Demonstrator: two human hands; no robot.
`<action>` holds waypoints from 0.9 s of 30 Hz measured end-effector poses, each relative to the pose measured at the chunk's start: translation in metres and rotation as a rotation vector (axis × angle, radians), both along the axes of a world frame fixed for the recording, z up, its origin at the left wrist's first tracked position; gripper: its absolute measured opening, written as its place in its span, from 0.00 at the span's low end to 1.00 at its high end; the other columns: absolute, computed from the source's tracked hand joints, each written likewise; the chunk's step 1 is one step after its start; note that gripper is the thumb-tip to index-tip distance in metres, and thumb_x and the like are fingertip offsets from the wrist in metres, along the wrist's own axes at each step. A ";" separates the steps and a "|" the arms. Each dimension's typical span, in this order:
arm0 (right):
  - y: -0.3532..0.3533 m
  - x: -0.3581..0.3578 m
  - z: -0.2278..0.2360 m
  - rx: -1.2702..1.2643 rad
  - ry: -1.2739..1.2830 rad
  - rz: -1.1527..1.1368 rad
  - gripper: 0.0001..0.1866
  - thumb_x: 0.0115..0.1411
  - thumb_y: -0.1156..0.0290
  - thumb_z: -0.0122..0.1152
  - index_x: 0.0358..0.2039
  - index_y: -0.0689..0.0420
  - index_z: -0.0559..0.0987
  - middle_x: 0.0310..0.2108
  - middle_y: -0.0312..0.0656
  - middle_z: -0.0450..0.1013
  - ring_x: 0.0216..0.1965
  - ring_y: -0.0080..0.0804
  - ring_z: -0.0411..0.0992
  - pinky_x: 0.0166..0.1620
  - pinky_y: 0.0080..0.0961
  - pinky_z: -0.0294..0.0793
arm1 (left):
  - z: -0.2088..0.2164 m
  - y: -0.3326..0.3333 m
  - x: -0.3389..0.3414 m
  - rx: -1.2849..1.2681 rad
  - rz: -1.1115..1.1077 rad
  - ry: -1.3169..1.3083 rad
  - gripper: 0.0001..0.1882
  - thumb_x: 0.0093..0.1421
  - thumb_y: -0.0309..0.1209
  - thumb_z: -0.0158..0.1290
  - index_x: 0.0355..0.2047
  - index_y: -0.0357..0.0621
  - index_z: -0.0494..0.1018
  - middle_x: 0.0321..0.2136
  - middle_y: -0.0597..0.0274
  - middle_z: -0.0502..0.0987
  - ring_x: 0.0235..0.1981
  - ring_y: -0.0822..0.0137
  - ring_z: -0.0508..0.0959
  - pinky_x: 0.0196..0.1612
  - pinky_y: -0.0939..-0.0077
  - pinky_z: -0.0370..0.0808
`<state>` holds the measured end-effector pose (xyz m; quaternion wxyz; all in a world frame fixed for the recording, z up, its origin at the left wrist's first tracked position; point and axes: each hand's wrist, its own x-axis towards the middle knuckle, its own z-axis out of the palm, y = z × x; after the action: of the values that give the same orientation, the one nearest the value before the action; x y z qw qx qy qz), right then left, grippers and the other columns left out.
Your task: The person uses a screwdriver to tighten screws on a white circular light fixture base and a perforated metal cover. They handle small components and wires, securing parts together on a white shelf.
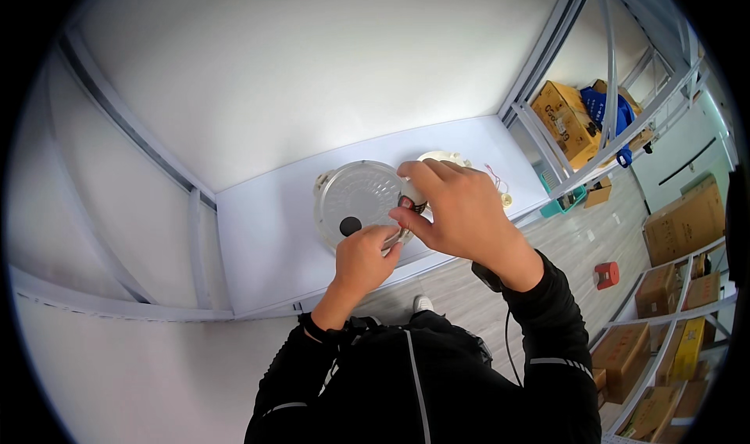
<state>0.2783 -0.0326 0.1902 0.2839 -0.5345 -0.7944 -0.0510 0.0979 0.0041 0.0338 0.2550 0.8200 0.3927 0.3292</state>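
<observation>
On the white table lies a round appliance part (359, 191), a grey disc with a pattern of fine marks and a cream rim with tabs. A black round spot (350, 226) shows near its front edge. My right hand (461, 209) is closed around a small white, black and red tool-like thing (409, 202), tilted over the disc's right edge; its exact kind is unclear. Close beside it, my left hand (365, 260) pinches at the disc's front right rim, and what lies between its fingertips is mostly hidden.
Behind my right hand sits a cream round piece (441, 156), with thin reddish wires (497, 177) near it. The white table (262, 233) meets a wall and metal frame posts. A cardboard box (564, 123), teal basket (564, 202), red stool (606, 275) and box-laden shelves stand to the right.
</observation>
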 end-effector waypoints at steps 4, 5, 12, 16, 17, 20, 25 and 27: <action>0.002 0.001 -0.016 0.045 0.198 0.047 0.27 0.56 0.62 0.79 0.52 0.59 0.79 0.31 0.44 0.77 0.30 0.44 0.76 0.33 0.34 0.75 | 0.008 0.001 -0.007 -0.177 0.009 -0.087 0.34 0.54 0.27 0.66 0.63 0.39 0.73 0.24 0.62 0.74 0.24 0.59 0.76 0.32 0.68 0.78; 0.002 0.000 -0.021 0.080 0.220 0.029 0.25 0.57 0.63 0.78 0.51 0.59 0.79 0.32 0.45 0.77 0.31 0.44 0.76 0.34 0.34 0.75 | 0.004 0.001 -0.009 -0.158 -0.014 -0.159 0.37 0.54 0.24 0.65 0.66 0.38 0.70 0.25 0.62 0.72 0.24 0.61 0.75 0.33 0.69 0.78; -0.002 -0.010 -0.041 0.189 0.749 0.121 0.16 0.59 0.72 0.72 0.45 0.60 0.78 0.36 0.47 0.73 0.31 0.44 0.76 0.34 0.32 0.75 | -0.007 0.001 -0.017 -0.151 -0.094 -0.413 0.44 0.50 0.15 0.56 0.71 0.35 0.64 0.29 0.61 0.70 0.27 0.71 0.70 0.34 0.77 0.75; -0.013 -0.010 -0.040 0.207 0.542 0.332 0.12 0.57 0.79 0.67 0.42 0.57 0.78 0.37 0.47 0.73 0.31 0.44 0.76 0.35 0.30 0.76 | -0.004 0.000 -0.019 -0.322 -0.147 -0.578 0.44 0.49 0.14 0.54 0.71 0.35 0.64 0.30 0.64 0.71 0.26 0.76 0.67 0.34 0.82 0.72; -0.020 -0.017 -0.047 0.171 0.511 0.262 0.10 0.56 0.78 0.70 0.38 0.54 0.80 0.35 0.42 0.73 0.27 0.40 0.75 0.31 0.28 0.75 | -0.005 0.001 -0.021 -0.340 -0.167 -0.578 0.44 0.49 0.14 0.54 0.71 0.35 0.64 0.31 0.64 0.71 0.27 0.76 0.68 0.34 0.82 0.73; -0.029 -0.028 -0.074 -0.005 0.472 0.212 0.12 0.54 0.78 0.75 0.37 0.54 0.81 0.34 0.40 0.73 0.27 0.37 0.73 0.28 0.28 0.72 | -0.007 0.001 -0.022 -0.361 -0.220 -0.571 0.43 0.52 0.14 0.54 0.72 0.35 0.63 0.33 0.63 0.74 0.28 0.77 0.72 0.34 0.82 0.73; -0.027 -0.036 -0.093 -0.092 0.332 0.041 0.11 0.54 0.69 0.78 0.38 0.51 0.87 0.35 0.38 0.72 0.20 0.35 0.73 0.24 0.32 0.72 | -0.004 -0.003 -0.019 -0.239 -0.284 -0.436 0.44 0.55 0.15 0.58 0.74 0.37 0.60 0.42 0.60 0.79 0.36 0.74 0.76 0.37 0.80 0.75; -0.024 -0.035 -0.096 -0.106 0.269 -0.023 0.11 0.54 0.69 0.78 0.38 0.51 0.88 0.36 0.37 0.72 0.20 0.35 0.73 0.24 0.33 0.73 | 0.006 -0.009 -0.016 -0.219 -0.277 -0.369 0.46 0.55 0.16 0.59 0.75 0.36 0.57 0.45 0.55 0.80 0.36 0.72 0.78 0.37 0.80 0.75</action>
<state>0.2429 -0.0570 0.0945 0.3584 -0.5599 -0.7447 0.0598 0.0819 -0.0053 0.0402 0.4522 0.7595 0.2568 0.3908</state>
